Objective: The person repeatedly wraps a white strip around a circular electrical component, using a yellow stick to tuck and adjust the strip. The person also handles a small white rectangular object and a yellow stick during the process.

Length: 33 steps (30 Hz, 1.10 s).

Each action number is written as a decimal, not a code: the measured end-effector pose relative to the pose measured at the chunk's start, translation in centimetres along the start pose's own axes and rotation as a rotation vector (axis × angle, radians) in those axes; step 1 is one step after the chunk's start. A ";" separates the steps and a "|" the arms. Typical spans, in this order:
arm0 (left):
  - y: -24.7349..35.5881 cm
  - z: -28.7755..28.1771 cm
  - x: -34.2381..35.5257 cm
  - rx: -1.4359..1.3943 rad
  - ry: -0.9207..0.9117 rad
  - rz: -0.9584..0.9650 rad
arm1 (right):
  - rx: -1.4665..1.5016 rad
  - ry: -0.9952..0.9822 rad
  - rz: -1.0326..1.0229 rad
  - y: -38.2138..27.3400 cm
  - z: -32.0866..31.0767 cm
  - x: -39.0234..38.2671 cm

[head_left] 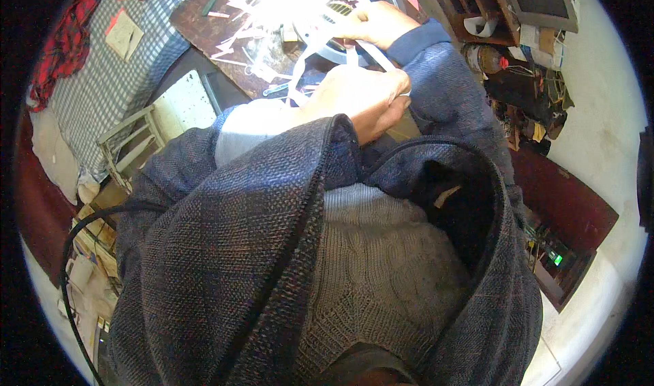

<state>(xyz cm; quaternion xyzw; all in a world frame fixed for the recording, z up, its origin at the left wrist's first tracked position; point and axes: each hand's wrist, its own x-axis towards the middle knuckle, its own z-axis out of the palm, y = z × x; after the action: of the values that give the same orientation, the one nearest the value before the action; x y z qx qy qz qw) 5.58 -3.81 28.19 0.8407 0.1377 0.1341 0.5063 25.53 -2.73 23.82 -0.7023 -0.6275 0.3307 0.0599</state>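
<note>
Head view, upper centre: left hand [361,94] pinching, right hand [379,23] with grip unclear, we seemingly guide white strip [376,55], next needing tension.

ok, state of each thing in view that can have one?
left hand: closed on white strip
white strip: bent, partly hidden
right hand: fingers bent, grip unclear
light: on, glaring
loose strips: scattered
jacket: open at the front
small display: lit green
</note>
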 end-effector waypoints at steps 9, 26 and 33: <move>-2.5 -1.4 -1.5 0.193 0.108 0.085 | -0.050 0.097 -0.237 0.8 0.9 0.5; -14.8 -5.6 6.0 0.225 0.376 0.193 | 1.101 0.341 -0.361 -2.7 1.7 -1.1; -12.4 -6.6 6.4 0.564 0.286 0.480 | 0.455 -0.001 0.120 -2.2 1.0 -6.5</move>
<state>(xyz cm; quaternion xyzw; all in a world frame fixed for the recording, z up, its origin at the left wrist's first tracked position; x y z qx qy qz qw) 7.95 9.53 20.68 0.9279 0.0376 0.3212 0.1857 23.17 -8.59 26.73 -0.7066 -0.4940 0.4670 0.1965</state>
